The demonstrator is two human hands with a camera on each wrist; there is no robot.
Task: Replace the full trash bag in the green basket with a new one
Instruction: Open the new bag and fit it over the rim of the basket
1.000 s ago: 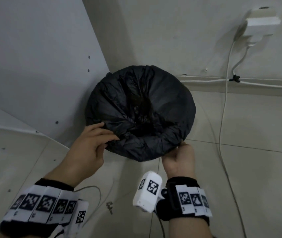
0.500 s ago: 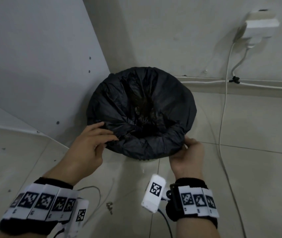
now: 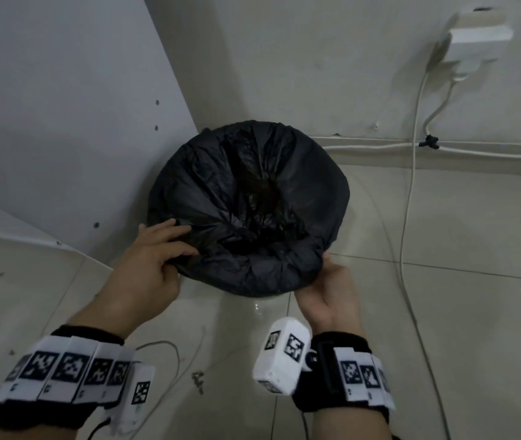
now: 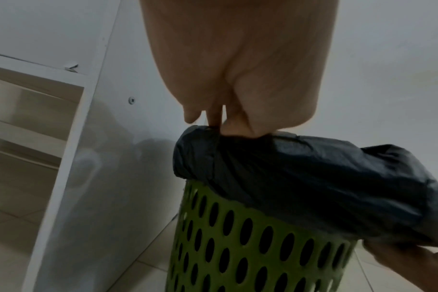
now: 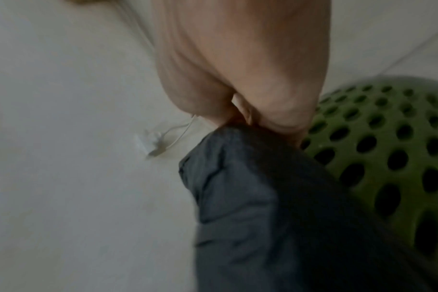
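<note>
A black trash bag point(image 3: 246, 201) lines a green perforated basket point(image 4: 250, 247) standing on the floor in a corner; its edge is folded over the rim. In the head view the bag hides the basket. My left hand point(image 3: 157, 252) pinches the folded bag edge point(image 4: 213, 138) at the near left of the rim. My right hand point(image 3: 326, 281) grips the bag's folded edge point(image 5: 238, 168) at the near right, fingers tucked under it against the basket point(image 5: 388, 148). Dark contents lie inside the bag.
A white cabinet panel point(image 3: 62, 122) stands close on the basket's left, the wall point(image 3: 316, 58) right behind it. A white power adapter point(image 3: 475, 30) hangs on the wall at upper right, its cable point(image 3: 411, 185) trailing down over the tiled floor. More cable point(image 3: 164, 347) lies near my wrists.
My right hand has slid right along the near rim and turned palm-up under the bag's edge. The left hand has stayed at the left rim, holding the bag.
</note>
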